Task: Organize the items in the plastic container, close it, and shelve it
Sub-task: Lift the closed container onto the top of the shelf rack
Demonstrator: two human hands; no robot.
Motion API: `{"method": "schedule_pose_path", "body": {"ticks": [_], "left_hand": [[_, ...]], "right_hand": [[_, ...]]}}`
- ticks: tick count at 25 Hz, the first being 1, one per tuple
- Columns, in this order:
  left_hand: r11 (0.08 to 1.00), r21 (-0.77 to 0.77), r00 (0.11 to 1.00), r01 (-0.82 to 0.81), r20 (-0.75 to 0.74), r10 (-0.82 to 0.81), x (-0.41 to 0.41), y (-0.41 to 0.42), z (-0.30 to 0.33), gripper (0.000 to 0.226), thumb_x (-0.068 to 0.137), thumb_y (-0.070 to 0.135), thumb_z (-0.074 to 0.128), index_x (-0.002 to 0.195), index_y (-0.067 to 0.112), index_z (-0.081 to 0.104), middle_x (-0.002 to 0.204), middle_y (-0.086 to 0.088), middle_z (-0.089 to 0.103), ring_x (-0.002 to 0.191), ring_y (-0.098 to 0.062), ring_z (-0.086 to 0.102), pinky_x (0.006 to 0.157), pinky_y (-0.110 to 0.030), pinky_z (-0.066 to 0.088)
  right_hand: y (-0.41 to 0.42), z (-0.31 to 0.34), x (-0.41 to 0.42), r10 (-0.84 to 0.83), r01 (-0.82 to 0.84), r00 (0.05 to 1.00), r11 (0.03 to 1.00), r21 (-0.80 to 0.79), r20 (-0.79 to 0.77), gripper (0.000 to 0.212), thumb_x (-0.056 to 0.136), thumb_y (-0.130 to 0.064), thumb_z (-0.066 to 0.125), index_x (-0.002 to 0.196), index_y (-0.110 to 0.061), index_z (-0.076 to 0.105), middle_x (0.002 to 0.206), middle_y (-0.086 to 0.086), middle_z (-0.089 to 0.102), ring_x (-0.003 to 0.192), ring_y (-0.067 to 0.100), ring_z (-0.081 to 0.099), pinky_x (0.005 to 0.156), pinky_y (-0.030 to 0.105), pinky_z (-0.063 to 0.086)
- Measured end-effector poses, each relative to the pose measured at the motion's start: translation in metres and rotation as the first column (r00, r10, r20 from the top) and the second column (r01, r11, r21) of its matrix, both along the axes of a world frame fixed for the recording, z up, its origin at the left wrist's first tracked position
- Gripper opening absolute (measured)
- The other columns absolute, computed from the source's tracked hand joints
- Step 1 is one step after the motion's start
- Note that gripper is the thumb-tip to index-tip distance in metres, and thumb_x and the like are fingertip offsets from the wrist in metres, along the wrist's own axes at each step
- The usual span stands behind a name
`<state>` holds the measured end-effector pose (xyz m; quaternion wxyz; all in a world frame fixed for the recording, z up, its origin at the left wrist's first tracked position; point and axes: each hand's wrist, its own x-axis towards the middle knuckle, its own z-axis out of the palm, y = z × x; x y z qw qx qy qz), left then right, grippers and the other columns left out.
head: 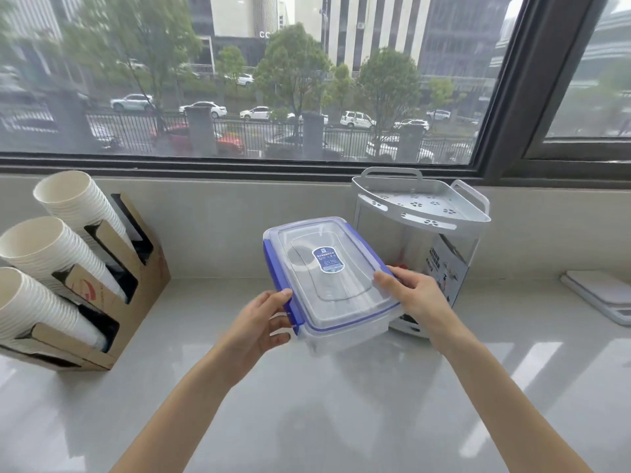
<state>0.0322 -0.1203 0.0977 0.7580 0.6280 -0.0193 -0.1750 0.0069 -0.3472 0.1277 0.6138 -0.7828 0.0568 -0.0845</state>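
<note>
- The plastic container, clear with a blue-trimmed lid, is held tilted above the pale counter, in front of the window.
- Its lid is seated on the box, and the blue clips along the edges are seen folded down; a blue label is stuck at the lid's centre.
- The near left corner is gripped by the left hand, with the thumb laid on the blue clip and the fingers curled under the base.
- The right edge is clasped by the right hand, with its fingers pressed on the lid's rim.
- What lies inside cannot be made out through the lid.
- A white corner shelf rack is seen just behind and to the right of the container, its perforated top tray bare.
- Three stacks of white paper cups are slotted into a cardboard holder at the left, well apart from the container.
- A flat white scale is seen at the right edge of the counter.
</note>
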Motion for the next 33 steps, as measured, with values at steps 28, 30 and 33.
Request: {"method": "schedule_pose_path", "body": {"ticks": [28, 30, 33], "left_hand": [[0.984, 0.021, 0.969, 0.178, 0.170, -0.179, 0.145, -0.196, 0.133, 0.031, 0.085, 0.028, 0.057, 0.108, 0.008, 0.054, 0.087, -0.004, 0.067, 0.070, -0.012, 0.064, 0.051, -0.015, 0.050], [0.982, 0.038, 0.970, 0.184, 0.153, -0.188, 0.154, -0.203, 0.127, 0.034, 0.085, 0.028, 0.057, 0.111, 0.008, 0.053, 0.097, -0.007, 0.067, 0.075, -0.014, 0.064, 0.055, -0.017, 0.051], [0.980, 0.050, 0.971, 0.192, 0.133, -0.197, 0.162, -0.211, 0.115, 0.039, 0.085, 0.028, 0.057, 0.116, 0.005, 0.052, 0.099, -0.009, 0.067, 0.072, -0.013, 0.066, 0.051, -0.015, 0.054]], "right_hand": [[-0.185, 0.141, 0.156, -0.153, 0.229, 0.954, 0.926, -0.302, 0.256, 0.036, 0.090, -0.023, 0.054, 0.118, -0.001, 0.061, 0.104, 0.000, 0.059, 0.099, 0.011, 0.051, 0.086, 0.023, 0.034], [-0.193, 0.134, 0.166, -0.168, 0.234, 0.956, 0.930, -0.284, 0.239, 0.036, 0.089, -0.023, 0.055, 0.117, -0.002, 0.062, 0.107, 0.005, 0.063, 0.098, 0.012, 0.052, 0.085, 0.026, 0.036], [-0.199, 0.124, 0.177, -0.166, 0.220, 0.966, 0.932, -0.289, 0.200, 0.037, 0.088, -0.023, 0.057, 0.117, -0.002, 0.061, 0.111, 0.009, 0.064, 0.099, 0.013, 0.052, 0.086, 0.026, 0.036]]}}
